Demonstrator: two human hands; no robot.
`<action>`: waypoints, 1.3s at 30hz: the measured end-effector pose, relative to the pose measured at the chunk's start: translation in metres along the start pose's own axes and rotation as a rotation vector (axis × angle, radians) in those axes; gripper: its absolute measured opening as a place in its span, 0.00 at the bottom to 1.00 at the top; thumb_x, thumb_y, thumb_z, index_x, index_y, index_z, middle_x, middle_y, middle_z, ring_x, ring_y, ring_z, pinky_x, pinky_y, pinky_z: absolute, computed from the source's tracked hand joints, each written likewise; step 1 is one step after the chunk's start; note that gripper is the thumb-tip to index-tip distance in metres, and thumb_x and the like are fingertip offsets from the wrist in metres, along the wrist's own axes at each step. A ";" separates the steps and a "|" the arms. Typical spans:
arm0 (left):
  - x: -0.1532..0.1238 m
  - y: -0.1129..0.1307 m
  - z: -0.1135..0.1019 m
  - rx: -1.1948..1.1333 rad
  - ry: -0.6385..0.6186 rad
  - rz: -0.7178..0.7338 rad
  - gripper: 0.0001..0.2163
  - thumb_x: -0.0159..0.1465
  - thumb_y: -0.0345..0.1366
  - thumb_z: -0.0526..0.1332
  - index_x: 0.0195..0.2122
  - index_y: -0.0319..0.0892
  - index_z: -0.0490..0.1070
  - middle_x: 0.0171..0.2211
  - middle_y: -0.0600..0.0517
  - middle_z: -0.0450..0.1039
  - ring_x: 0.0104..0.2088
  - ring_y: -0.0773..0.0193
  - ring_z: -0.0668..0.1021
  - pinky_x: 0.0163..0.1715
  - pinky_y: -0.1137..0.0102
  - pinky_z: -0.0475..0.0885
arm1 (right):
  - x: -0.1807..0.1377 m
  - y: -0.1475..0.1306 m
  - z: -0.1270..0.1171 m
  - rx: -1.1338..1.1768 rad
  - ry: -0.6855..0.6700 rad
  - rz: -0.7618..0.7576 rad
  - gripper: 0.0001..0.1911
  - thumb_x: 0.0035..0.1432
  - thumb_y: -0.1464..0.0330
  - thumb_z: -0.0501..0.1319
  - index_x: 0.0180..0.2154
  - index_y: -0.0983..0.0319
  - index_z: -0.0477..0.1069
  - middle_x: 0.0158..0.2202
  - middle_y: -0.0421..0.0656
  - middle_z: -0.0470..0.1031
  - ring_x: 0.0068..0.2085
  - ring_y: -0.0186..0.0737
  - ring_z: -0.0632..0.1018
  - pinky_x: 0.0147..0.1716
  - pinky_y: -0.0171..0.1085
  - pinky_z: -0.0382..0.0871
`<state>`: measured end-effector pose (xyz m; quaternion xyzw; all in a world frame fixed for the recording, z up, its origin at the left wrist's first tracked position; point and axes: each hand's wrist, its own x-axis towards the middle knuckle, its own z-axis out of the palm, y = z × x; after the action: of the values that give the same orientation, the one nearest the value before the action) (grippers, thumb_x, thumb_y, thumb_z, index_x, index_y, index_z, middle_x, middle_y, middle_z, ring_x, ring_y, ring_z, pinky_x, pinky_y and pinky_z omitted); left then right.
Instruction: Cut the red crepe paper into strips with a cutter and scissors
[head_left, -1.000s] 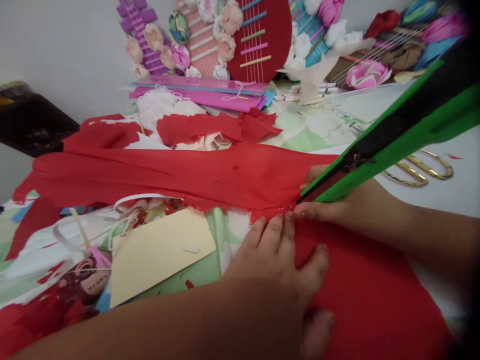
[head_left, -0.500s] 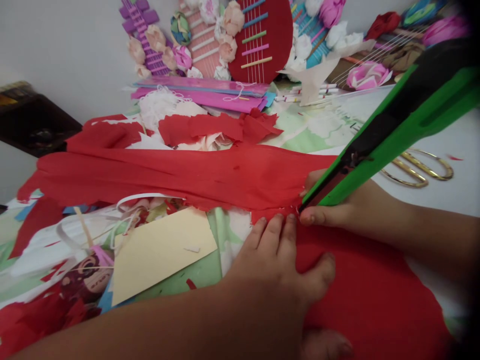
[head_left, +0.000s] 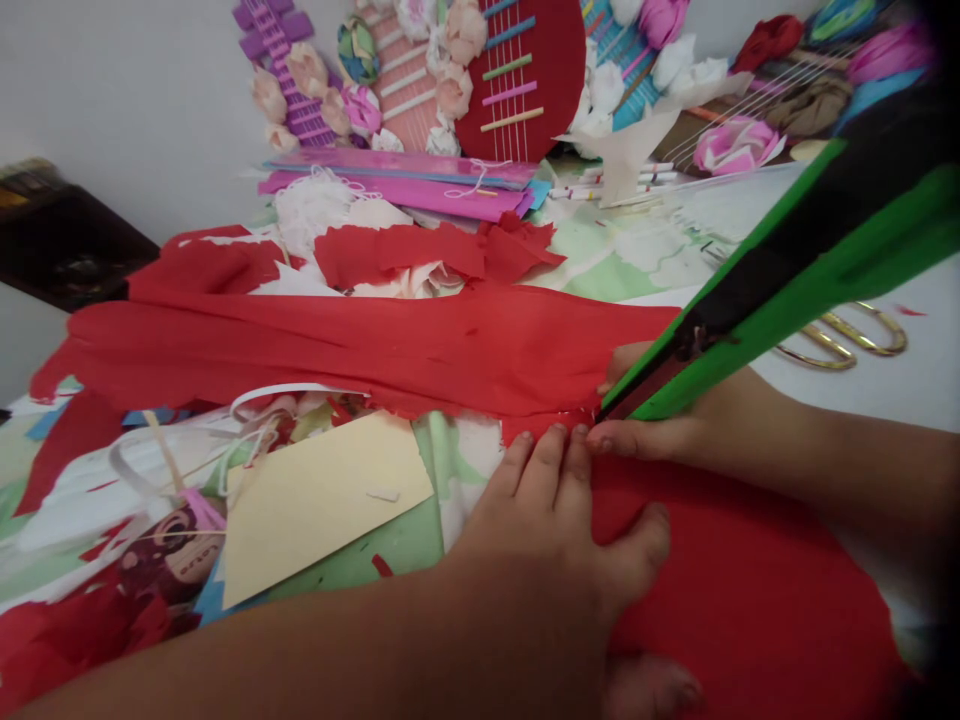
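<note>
On a green-and-white tabletop (head_left: 615,275), L hand (head_left: 555,560) lay spread, gripping nothing, atop a flat, rounded dark-red sheet (head_left: 757,580).
R hand (head_left: 724,420), grip unclear, was part-hidden behind a long green-&-blk tool (head_left: 757,325).

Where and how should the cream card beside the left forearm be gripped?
Probably pinch the cream card by its right-hand edge, coming from the right: it appears flat, that edge faces the left hand, and a pink strip crowds the opposite edge.
</note>
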<state>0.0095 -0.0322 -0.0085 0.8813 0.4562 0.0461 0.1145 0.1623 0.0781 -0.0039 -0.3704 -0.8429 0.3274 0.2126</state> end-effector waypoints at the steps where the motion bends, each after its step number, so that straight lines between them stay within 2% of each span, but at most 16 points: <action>1: 0.000 0.000 0.000 0.004 -0.009 -0.002 0.32 0.54 0.59 0.52 0.56 0.48 0.58 0.57 0.33 0.53 0.57 0.33 0.52 0.48 0.42 0.54 | 0.000 0.000 0.000 0.003 0.010 0.004 0.19 0.42 0.54 0.62 0.19 0.62 0.60 0.18 0.35 0.63 0.20 0.29 0.65 0.19 0.32 0.57; 6: 0.001 0.002 -0.002 0.053 -0.044 -0.011 0.38 0.46 0.57 0.61 0.57 0.50 0.56 0.57 0.34 0.54 0.57 0.32 0.54 0.49 0.43 0.53 | 0.001 -0.002 0.001 -0.006 0.047 0.041 0.20 0.41 0.52 0.62 0.20 0.62 0.62 0.19 0.36 0.65 0.21 0.30 0.67 0.19 0.32 0.59; 12: 0.000 0.001 0.000 0.002 -0.011 -0.013 0.31 0.54 0.59 0.52 0.56 0.48 0.59 0.58 0.34 0.53 0.57 0.33 0.52 0.48 0.41 0.53 | -0.003 -0.001 0.000 -0.018 0.060 0.044 0.20 0.39 0.51 0.62 0.20 0.62 0.64 0.19 0.37 0.67 0.21 0.31 0.68 0.19 0.33 0.59; 21: -0.001 0.001 0.004 0.033 0.042 -0.003 0.32 0.53 0.60 0.52 0.56 0.49 0.59 0.59 0.36 0.52 0.57 0.32 0.54 0.47 0.41 0.53 | 0.002 0.001 0.000 0.023 0.137 0.045 0.20 0.36 0.53 0.65 0.19 0.62 0.64 0.19 0.37 0.67 0.21 0.30 0.66 0.19 0.32 0.59; 25: -0.003 0.000 0.006 0.041 0.058 0.012 0.32 0.53 0.60 0.52 0.56 0.49 0.58 0.59 0.36 0.51 0.57 0.33 0.54 0.47 0.42 0.54 | 0.003 0.001 -0.004 0.046 0.154 0.119 0.22 0.36 0.49 0.63 0.18 0.62 0.64 0.17 0.37 0.65 0.20 0.31 0.65 0.18 0.32 0.57; 32: -0.003 0.000 0.003 0.029 0.038 -0.005 0.33 0.53 0.61 0.51 0.57 0.51 0.56 0.59 0.36 0.51 0.57 0.33 0.53 0.47 0.42 0.53 | 0.001 0.005 -0.004 0.192 0.028 -0.022 0.20 0.38 0.52 0.63 0.19 0.62 0.64 0.17 0.36 0.63 0.19 0.28 0.62 0.16 0.31 0.55; 39: -0.001 0.000 -0.002 -0.014 -0.058 -0.008 0.32 0.54 0.60 0.51 0.58 0.54 0.54 0.59 0.37 0.50 0.58 0.32 0.51 0.47 0.40 0.51 | 0.001 0.004 -0.003 0.122 0.017 -0.018 0.22 0.38 0.50 0.63 0.18 0.62 0.62 0.16 0.35 0.61 0.18 0.27 0.61 0.15 0.31 0.53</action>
<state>0.0080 -0.0327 -0.0064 0.8796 0.4558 0.0234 0.1341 0.1651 0.0819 -0.0042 -0.3518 -0.8229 0.3730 0.2449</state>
